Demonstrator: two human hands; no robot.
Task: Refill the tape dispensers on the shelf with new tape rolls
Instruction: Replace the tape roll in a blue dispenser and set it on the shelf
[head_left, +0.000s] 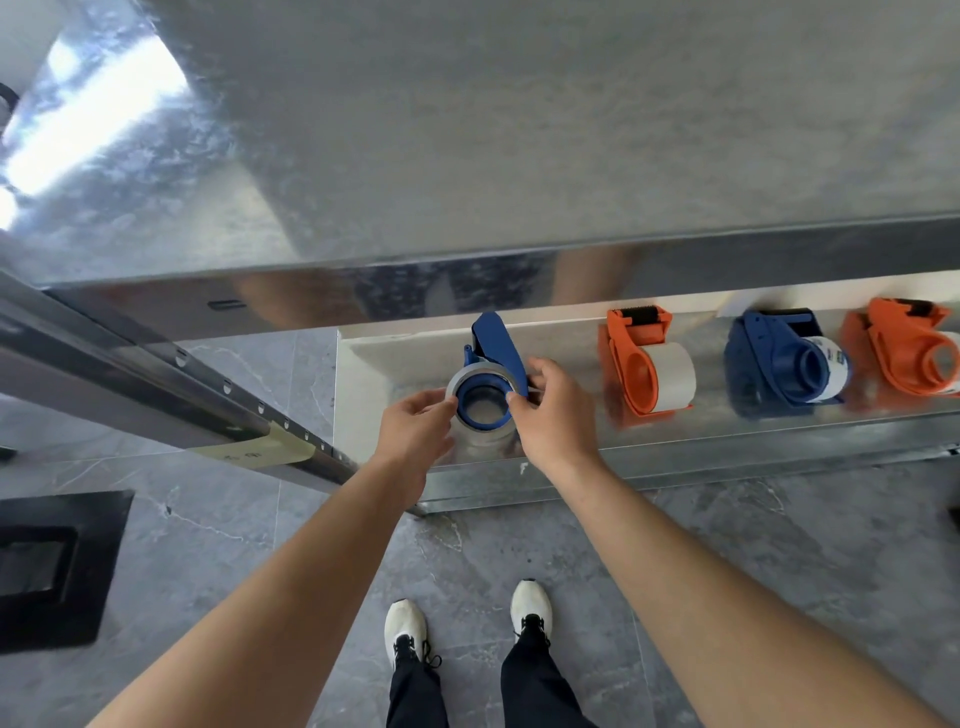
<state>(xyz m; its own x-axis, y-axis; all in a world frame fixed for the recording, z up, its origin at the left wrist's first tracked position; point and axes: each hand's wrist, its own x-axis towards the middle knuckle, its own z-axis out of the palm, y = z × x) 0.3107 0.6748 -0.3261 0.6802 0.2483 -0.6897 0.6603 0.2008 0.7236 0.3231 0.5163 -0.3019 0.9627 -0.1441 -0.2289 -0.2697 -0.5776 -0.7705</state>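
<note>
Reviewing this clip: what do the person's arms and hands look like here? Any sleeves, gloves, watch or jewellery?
Both arms are bare from the bottom edge of the picture up to the hands; no sleeve shows. The left hand and right hand wear no gloves, and no watch, ring or wristband is visible. Lower down, the person wears dark trousers and white lace-up trainers with black laces.

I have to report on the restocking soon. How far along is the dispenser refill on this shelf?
Looks done: the near orange dispenser holds a full white roll, and the second blue dispenser also carries a roll. In hand: the left hand and right hand are seating a clear tape roll on the first blue dispenser. Left: possibly the far orange dispenser, cut off by the frame edge, so its roll is hard to judge.
</note>
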